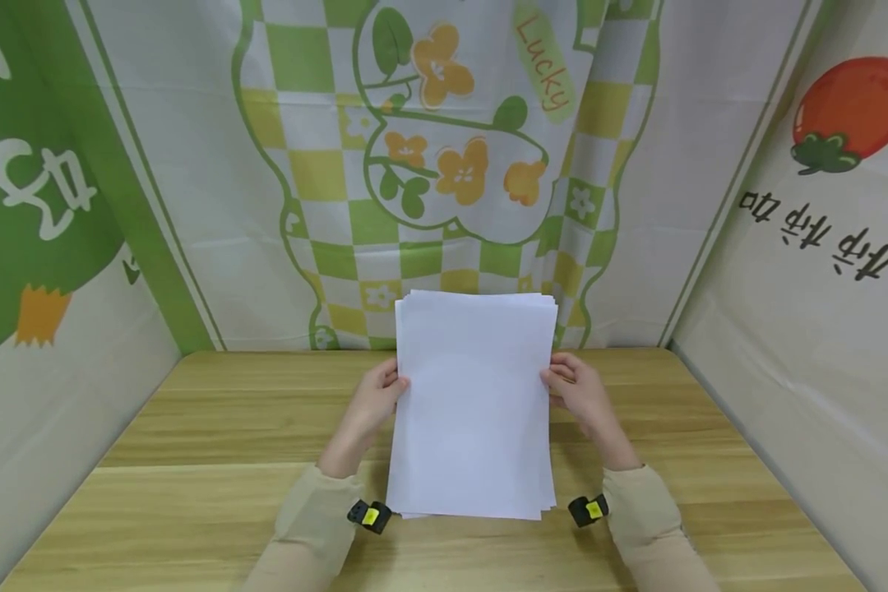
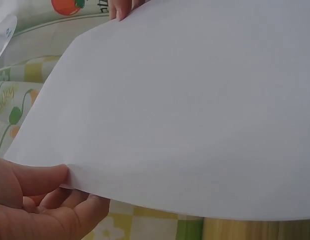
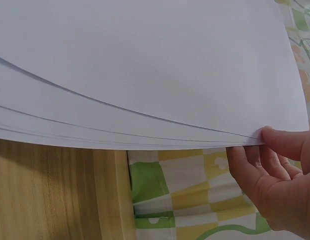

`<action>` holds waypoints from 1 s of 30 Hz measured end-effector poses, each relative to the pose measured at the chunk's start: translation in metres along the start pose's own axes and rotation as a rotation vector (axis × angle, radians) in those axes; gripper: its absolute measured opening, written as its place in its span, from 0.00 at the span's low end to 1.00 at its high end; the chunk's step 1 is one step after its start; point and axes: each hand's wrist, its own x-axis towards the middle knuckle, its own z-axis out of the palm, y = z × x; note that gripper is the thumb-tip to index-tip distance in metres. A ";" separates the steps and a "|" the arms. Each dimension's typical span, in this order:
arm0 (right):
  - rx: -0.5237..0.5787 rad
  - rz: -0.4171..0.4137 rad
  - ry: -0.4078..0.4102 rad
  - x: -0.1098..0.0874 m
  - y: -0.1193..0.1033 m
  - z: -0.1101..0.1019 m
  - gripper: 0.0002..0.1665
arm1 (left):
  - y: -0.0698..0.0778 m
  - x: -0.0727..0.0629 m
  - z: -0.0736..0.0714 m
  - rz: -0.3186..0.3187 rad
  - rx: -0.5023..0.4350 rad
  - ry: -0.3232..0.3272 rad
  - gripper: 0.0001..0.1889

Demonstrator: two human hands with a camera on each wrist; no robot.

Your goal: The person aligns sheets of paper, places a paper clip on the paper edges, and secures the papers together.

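Note:
A stack of white paper sheets (image 1: 474, 411) is held up above the table between both hands. Its sheets are slightly out of line, with edges fanned at the corners. My left hand (image 1: 376, 399) pinches the left edge, thumb on the front and fingers behind. On the opposite edge my right hand (image 1: 580, 393) grips the stack the same way. In the right wrist view, several layered edges of the paper (image 3: 145, 90) show beside the right thumb. The left wrist view shows the left thumb pressing on the blank top sheet (image 2: 170, 110).
The wooden table (image 1: 215, 427) spans the area below, ending at a patterned curtain (image 1: 326, 164) behind. Printed cloth walls stand at the left (image 1: 37, 164) and right (image 1: 807, 329). Each wrist carries a small black device, one left (image 1: 370, 516) and one right (image 1: 588, 511).

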 end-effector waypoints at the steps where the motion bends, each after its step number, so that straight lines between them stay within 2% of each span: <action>1: 0.005 -0.005 0.005 0.000 0.000 0.000 0.20 | 0.001 0.000 0.001 0.004 -0.005 0.004 0.22; 9: 0.078 -0.044 0.029 -0.001 0.000 0.002 0.19 | 0.001 0.000 0.001 0.048 -0.034 0.024 0.23; 23: 0.087 -0.136 0.058 -0.005 -0.005 0.004 0.19 | 0.003 -0.004 -0.002 0.105 -0.076 0.011 0.22; 30: 0.149 -0.168 0.072 -0.005 -0.009 0.007 0.18 | 0.006 -0.006 -0.004 0.123 -0.105 0.015 0.22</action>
